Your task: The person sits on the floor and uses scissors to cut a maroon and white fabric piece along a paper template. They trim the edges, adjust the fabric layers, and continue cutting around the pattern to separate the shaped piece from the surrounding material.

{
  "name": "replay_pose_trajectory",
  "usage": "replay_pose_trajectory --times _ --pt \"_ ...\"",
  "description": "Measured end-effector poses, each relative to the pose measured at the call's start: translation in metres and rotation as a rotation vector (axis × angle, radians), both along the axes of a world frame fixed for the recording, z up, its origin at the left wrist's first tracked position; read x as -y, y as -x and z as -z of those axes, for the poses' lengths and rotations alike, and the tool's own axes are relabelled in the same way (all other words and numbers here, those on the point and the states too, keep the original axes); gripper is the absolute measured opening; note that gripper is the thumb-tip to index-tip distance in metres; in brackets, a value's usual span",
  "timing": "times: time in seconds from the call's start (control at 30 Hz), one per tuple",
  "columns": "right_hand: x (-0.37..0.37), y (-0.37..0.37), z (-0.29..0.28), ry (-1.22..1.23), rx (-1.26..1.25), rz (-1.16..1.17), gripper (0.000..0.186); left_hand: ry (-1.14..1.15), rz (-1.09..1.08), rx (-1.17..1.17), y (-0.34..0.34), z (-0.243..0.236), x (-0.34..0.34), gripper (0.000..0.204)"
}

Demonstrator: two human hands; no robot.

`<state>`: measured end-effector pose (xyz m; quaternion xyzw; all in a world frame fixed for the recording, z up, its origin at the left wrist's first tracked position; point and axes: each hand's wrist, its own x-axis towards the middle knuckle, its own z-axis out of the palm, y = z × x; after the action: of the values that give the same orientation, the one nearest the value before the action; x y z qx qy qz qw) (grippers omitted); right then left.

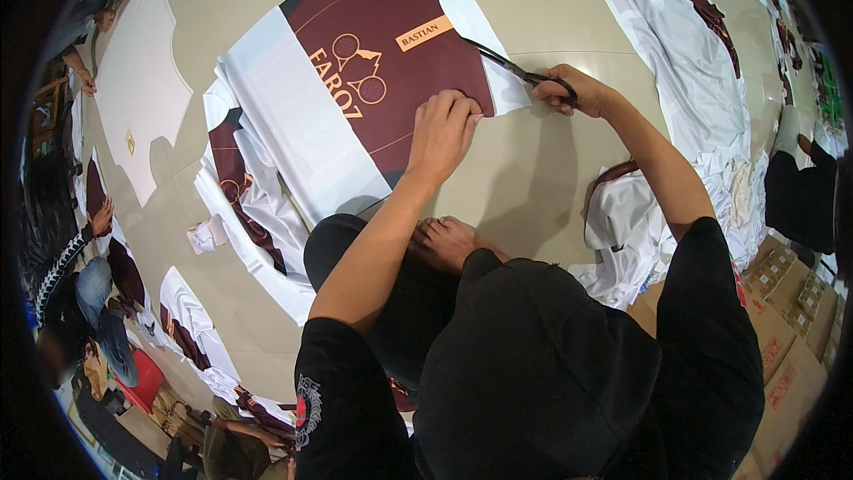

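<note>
A maroon printed fabric panel (391, 0) with orange lettering, a racket emblem and white margins lies flat on the floor before me. My right hand (558, 91) grips a pair of black scissors (508, 66) by the handles. Their blades reach the panel's right side, where the maroon meets a white strip (505, 82). Near the panel's lower right corner, my left hand (440, 133) presses down with fingers bent and close together, seemingly pinching the cloth at its edge. Its thumb is mostly hidden.
Folded white-and-maroon fabric (233, 160) lies left of the panel. Crumpled white cloth (622, 213) is heaped by my right arm, with a long white fabric length (657, 44) beyond. My bare foot (449, 240) rests close by. Other people handle fabric at left; cardboard boxes (773, 338) stand lower right.
</note>
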<state>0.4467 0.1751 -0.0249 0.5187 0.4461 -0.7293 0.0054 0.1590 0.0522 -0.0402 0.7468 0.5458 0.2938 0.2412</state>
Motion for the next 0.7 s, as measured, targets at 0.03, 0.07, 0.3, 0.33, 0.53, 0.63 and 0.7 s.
replay_pose_trajectory --times 0.03,0.07,0.3,0.33,0.53,0.63,0.7 --pt "0.003 0.001 0.0 0.005 -0.015 0.016 0.026 -0.004 0.0 0.002 0.0 0.0 0.0 0.014" --pt "0.006 0.001 0.0 0.011 -0.03 0.031 0.026 -0.013 -0.004 0.012 -0.001 0.0 0.0 0.014" --pt "0.018 0.011 -0.004 -0.006 0.018 0.11 0.023 -0.022 -0.011 0.033 -0.001 0.001 0.0 0.012" --pt "0.02 0.012 -0.004 -0.006 0.019 0.118 0.023 -0.024 -0.011 0.033 -0.001 0.0 0.0 0.012" --pt "0.025 0.014 -0.002 -0.056 0.047 0.103 0.024 -0.006 -0.012 0.008 -0.001 0.0 -0.001 0.011" --pt "0.025 0.014 -0.001 -0.088 0.067 0.076 0.025 -0.023 -0.011 0.029 -0.001 0.0 -0.001 0.011" --pt "0.026 0.014 0.0 -0.1 0.077 0.077 0.025 -0.026 -0.01 0.029 -0.001 0.0 -0.001 0.011"
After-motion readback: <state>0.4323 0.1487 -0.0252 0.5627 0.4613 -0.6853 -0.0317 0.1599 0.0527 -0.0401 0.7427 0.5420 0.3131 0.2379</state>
